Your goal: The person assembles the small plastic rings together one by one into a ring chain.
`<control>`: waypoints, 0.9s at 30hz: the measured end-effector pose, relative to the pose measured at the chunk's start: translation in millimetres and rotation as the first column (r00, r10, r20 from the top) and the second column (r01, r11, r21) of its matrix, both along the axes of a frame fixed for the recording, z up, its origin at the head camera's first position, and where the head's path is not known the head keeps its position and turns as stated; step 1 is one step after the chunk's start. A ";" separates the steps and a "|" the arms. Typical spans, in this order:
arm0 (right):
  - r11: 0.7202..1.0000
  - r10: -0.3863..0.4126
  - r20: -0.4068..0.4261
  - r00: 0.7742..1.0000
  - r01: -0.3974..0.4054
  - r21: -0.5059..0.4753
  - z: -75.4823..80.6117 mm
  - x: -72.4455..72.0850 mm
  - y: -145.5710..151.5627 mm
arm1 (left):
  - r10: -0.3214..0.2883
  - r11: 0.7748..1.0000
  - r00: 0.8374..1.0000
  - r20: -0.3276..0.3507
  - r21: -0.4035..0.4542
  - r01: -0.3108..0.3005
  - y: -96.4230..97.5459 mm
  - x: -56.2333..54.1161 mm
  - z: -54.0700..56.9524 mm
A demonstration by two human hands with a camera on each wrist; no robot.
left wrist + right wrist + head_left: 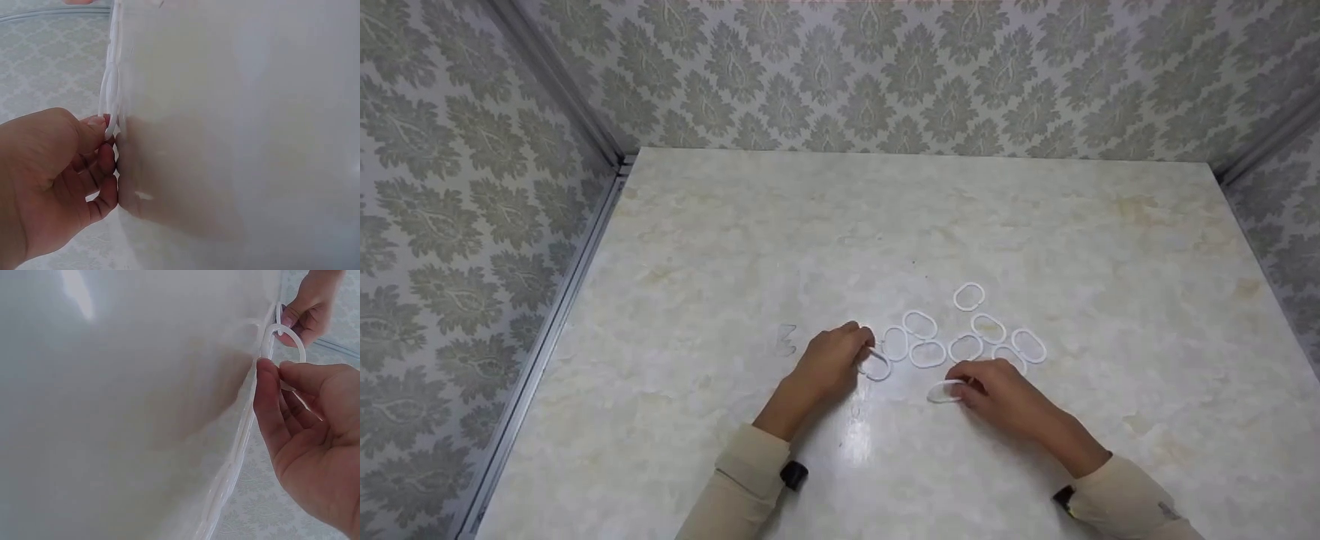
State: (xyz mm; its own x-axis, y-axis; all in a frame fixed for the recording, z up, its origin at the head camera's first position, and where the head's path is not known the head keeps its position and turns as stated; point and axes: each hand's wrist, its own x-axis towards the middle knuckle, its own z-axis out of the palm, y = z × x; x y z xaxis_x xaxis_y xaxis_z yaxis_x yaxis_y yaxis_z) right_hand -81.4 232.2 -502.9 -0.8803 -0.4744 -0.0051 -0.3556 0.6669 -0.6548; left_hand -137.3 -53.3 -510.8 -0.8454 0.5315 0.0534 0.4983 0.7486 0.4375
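Observation:
My left hand point(829, 364) pinches a white oval ring point(888, 369), which looks like a plastic shower curtain ring, at the left end of a loose group of similar rings. In the left wrist view, thumb and fingertips hold that ring point(102, 93) low by the tabletop. Nearer the front, my right hand point(1009, 397) has a second white ring point(943, 401) between thumb and forefinger. It stands tilted off the surface in the right wrist view, where the ring point(304, 351) is partly covered by the fingertips.
Several more white oval rings lie flat between and beyond the hands, some touching; one ring point(982, 291) sits farthest back. A faint E-shaped mark point(787, 340) shows left of my left hand. The pale marbled table point(735, 225) has patterned walls at its back and sides.

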 end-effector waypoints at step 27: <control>0.934 -0.074 0.016 0.997 0.075 -0.349 0.3 -1.0 5.5 | 0.031 0.957 0.971 0.238 0.273 -0.097 2.7 1.1 -0.5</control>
